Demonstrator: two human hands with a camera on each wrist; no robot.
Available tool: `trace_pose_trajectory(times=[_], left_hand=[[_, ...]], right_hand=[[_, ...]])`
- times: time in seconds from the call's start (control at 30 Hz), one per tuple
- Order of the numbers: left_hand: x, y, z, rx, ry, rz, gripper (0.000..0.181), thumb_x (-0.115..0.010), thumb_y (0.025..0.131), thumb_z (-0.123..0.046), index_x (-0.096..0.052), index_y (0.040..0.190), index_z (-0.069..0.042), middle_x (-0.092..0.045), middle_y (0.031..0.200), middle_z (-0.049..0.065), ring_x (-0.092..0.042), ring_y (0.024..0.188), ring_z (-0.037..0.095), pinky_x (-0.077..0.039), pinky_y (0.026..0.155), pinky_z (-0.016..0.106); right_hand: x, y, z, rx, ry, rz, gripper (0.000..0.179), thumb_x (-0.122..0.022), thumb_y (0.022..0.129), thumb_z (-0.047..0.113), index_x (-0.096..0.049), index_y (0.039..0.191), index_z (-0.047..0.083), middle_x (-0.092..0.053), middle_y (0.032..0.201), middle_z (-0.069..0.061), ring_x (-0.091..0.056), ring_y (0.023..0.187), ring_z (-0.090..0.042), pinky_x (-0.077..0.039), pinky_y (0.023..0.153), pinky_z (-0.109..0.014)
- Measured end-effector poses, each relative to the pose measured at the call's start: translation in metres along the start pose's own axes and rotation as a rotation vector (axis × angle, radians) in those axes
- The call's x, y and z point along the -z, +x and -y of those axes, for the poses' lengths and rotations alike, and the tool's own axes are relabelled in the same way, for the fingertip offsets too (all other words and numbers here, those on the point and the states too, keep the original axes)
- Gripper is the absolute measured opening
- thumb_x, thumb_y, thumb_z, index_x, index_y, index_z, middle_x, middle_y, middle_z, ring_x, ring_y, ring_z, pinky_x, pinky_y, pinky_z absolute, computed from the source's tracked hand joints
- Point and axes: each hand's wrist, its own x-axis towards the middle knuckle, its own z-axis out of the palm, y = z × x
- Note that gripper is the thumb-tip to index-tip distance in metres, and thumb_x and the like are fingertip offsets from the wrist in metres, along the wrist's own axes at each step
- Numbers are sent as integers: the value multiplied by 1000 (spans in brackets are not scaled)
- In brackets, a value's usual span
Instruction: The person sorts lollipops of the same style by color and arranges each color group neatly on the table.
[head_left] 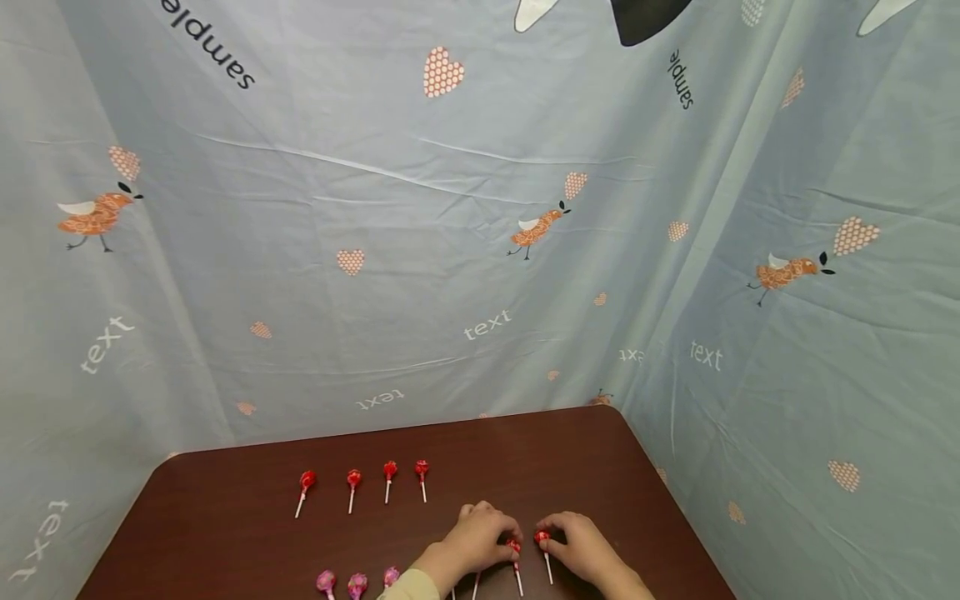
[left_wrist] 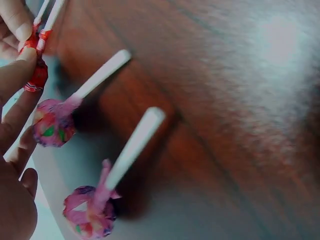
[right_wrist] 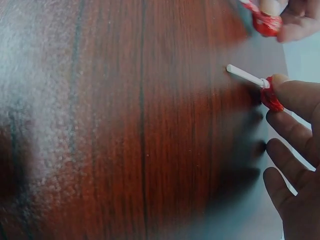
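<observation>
My left hand [head_left: 476, 537] pinches a red-wrapped lollipop [head_left: 515, 548] by its candy head between thumb and fingers, its white stick pointing toward me. Just to the right, my right hand [head_left: 581, 546] has thumb and index finger around the head of a second red lollipop [right_wrist: 271, 97]. The two lollipops stand side by side, close over the brown table. Below the left hand lie two pink-wrapped lollipops [left_wrist: 90, 212], their heads hidden by that hand in the head view.
A spaced row of red lollipops [head_left: 354, 477] lies farther back on the table [head_left: 225, 525]. Several pink lollipops [head_left: 326, 581] line the near side, left of my left forearm. A patterned blue-grey cloth [head_left: 405, 333] hangs behind the table and along its right.
</observation>
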Motion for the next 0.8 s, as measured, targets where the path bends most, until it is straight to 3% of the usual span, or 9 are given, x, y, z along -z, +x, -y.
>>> trace_pose_trajectory(times=[0.23, 0.57, 0.8], left_hand=[[21, 18, 13, 33, -61, -77, 21, -81, 82, -36, -74, 100, -26, -64, 91, -24, -51, 95, 12, -34, 83, 46], [64, 38, 60, 152, -25, -203, 15, -80, 83, -28, -76, 96, -22, -68, 89, -11, -54, 101, 27, -34, 81, 51], [74, 37, 92, 246, 8, -240, 16, -83, 81, -25, -76, 95, -22, -69, 93, -6, -53, 101, 29, -34, 81, 52]], right_hand=[[2, 2, -2, -3, 13, -24, 14, -75, 89, 25, -74, 101, 18, -67, 95, 13, -62, 91, -9, -51, 81, -40], [2, 1, -7, -55, 77, 24, 14, -77, 87, 25, -74, 101, 21, -66, 96, 16, -61, 91, -7, -51, 81, -38], [0, 2, -7, -54, 88, 26, 15, -76, 88, 27, -74, 101, 21, -66, 96, 17, -61, 92, -5, -51, 82, -36]])
